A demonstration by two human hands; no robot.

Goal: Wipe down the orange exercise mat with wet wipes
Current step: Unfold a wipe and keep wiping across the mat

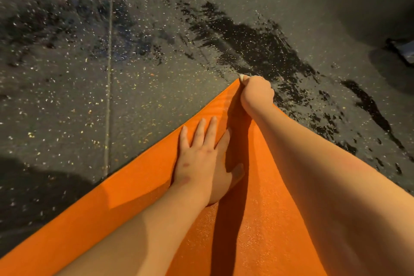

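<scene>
The orange exercise mat (139, 204) lies on the floor with one corner pointing away from me. My left hand (206, 159) rests flat on the mat with its fingers straight and spread. At the mat's far corner my right hand (256, 93) is curled round a white wet wipe (243, 78), of which only a small bit shows past the fingers. The wipe sits right at the tip of the corner.
Dark speckled rubber floor (134, 63) surrounds the mat, with wet dark streaks (257, 47) beyond the corner and along the right edge. A seam (109, 74) runs down the floor at left. A dark object (403, 50) sits at the right edge.
</scene>
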